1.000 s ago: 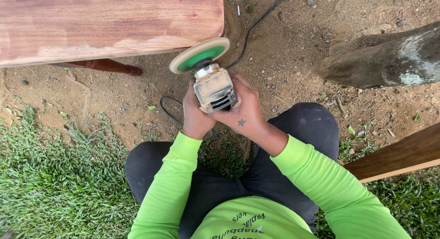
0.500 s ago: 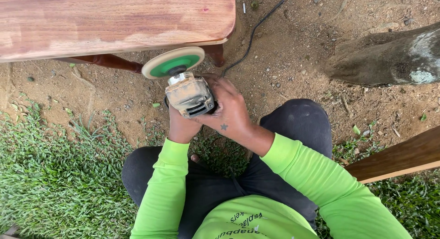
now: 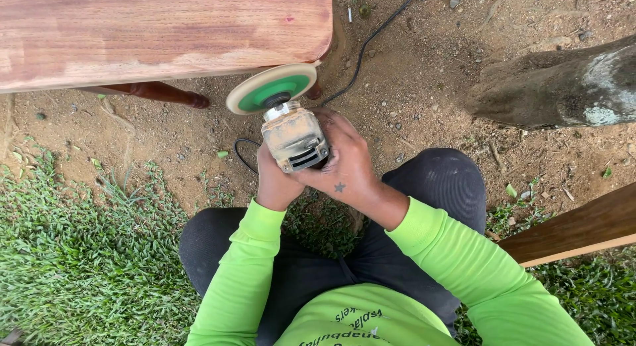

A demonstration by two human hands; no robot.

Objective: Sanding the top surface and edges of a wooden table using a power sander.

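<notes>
an outdoor yard used as a woodworking place: bare dirt ground (image 3: 430, 87), grass (image 3: 79, 266), a tree root (image 3: 556, 87), a reddish wooden table (image 3: 159, 28) and a power cord (image 3: 371, 41).

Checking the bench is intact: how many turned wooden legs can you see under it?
2: one dark turned wooden leg under the reddish wooden bench top, left of the sander's green disc; another leg tip right of it. Others may be hidden.

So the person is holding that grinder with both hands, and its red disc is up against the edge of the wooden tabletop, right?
Nearly. The head view shows both the left hand and the right hand gripping the grinder by the edge of the wooden tabletop, but the disc is green with a pale rim, not red.
</notes>
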